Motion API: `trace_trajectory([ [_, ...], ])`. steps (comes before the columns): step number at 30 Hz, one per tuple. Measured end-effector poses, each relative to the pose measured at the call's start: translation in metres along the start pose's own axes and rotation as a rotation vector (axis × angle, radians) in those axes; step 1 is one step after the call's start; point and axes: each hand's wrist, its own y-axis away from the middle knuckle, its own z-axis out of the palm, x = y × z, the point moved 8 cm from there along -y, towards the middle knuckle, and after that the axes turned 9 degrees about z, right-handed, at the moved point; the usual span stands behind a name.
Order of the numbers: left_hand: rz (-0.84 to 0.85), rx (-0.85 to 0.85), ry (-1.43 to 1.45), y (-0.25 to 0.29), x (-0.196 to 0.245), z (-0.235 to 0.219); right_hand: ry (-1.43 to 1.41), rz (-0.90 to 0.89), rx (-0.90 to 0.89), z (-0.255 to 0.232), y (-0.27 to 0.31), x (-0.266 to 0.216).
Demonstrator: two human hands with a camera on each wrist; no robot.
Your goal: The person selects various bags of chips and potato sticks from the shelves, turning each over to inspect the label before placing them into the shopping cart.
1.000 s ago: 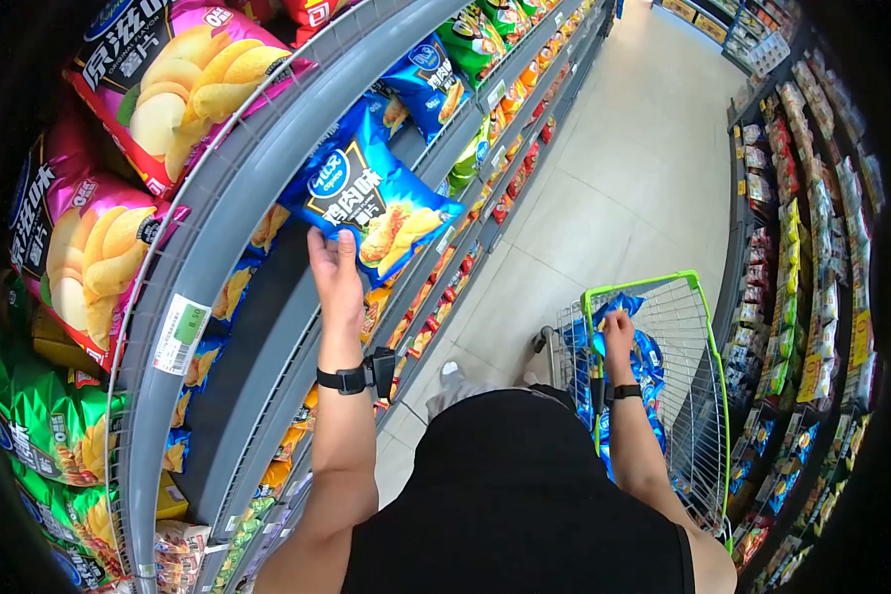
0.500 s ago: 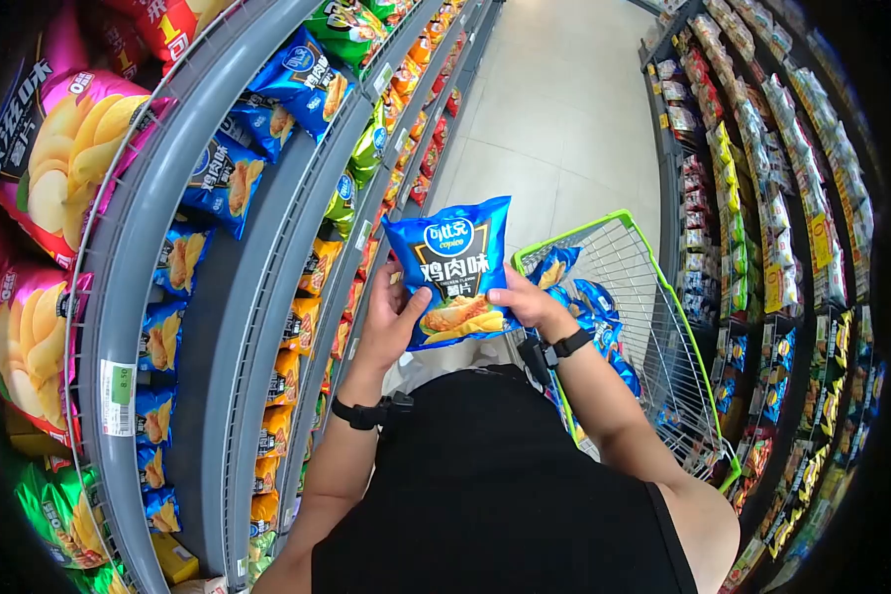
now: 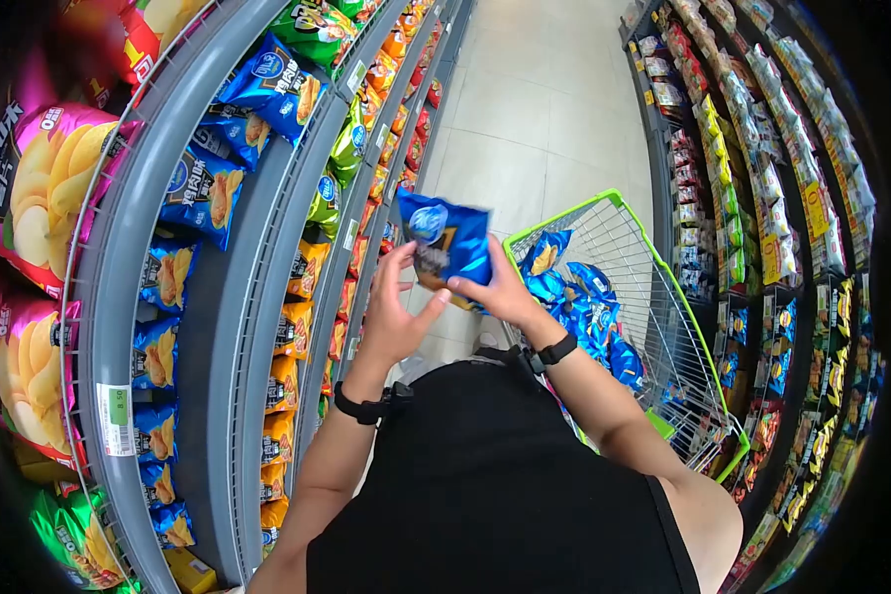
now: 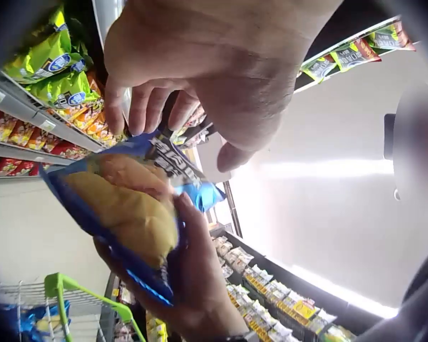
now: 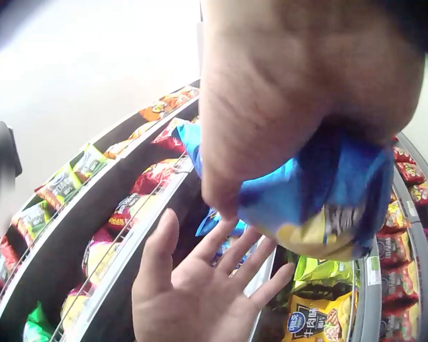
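In the head view my right hand (image 3: pixel 510 295) grips a blue chip bag (image 3: pixel 457 246) by its side, in front of my chest. The bag is tilted and a little blurred. My left hand (image 3: pixel 398 319) is spread just left of the bag, its fingers apart and holding nothing. From the left wrist view, the right hand (image 4: pixel 200 285) has its thumb over the bag's (image 4: pixel 128 206) printed front, and the left hand (image 4: pixel 214 78) hovers above it. The open left palm (image 5: pixel 200 306) also shows in the right wrist view, below the bag (image 5: pixel 321 199).
A shopping cart (image 3: pixel 653 259) with a green rim stands at my right, holding several blue chip bags (image 3: pixel 589 302). Shelves of chip bags (image 3: pixel 198 188) line the left, with a price tag (image 3: pixel 117 420) on one edge. More snack shelves (image 3: pixel 752 257) run along the right.
My left hand brought the chip bag from the shelf to my chest, where both hands held it. Now the left has let go, and the right holds the bag, tilted. The right hand was over the cart before.
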Motion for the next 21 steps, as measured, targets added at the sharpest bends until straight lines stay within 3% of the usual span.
trace_trajectory([
  [2, 0.063, -0.001, 0.017, -0.002, 0.014, 0.011, 0.054, -0.169, -0.145, 0.013, 0.001, 0.004],
  [3, 0.106, -0.04, -0.082, -0.003, 0.008, 0.012, -0.011, -0.148, -0.196, 0.018, 0.005, 0.001],
  [4, 0.093, -0.021, 0.008, -0.004, -0.001, 0.009, -0.077, -0.127, -0.246, 0.022, 0.01, -0.006],
  [7, -0.007, 0.052, 0.288, -0.009, -0.012, 0.002, 0.081, -0.178, -0.33, 0.024, 0.023, -0.026],
  [11, -0.086, 0.199, 0.449, 0.001, -0.026, -0.01, 0.276, -0.302, -0.335, 0.027, 0.038, -0.055],
  [15, -0.198, 0.332, 0.59, 0.01, -0.043, -0.015, 0.152, -0.31, -0.274, 0.02, 0.035, -0.06],
  [17, -0.202, 0.335, 0.681, 0.016, -0.047, -0.013, -0.01, -0.238, -0.203, 0.006, 0.018, -0.04],
  [18, -0.207, 0.337, 0.727, 0.018, -0.046, -0.014, -0.049, -0.211, -0.085, -0.004, 0.013, -0.037],
  [19, -0.19, 0.205, 0.756, 0.018, -0.039, -0.011, -0.086, -0.208, -0.08, -0.006, 0.009, -0.035],
  [21, -0.197, 0.162, 0.874, 0.023, -0.029, -0.005, -0.186, -0.129, -0.179, -0.005, 0.005, -0.028],
])
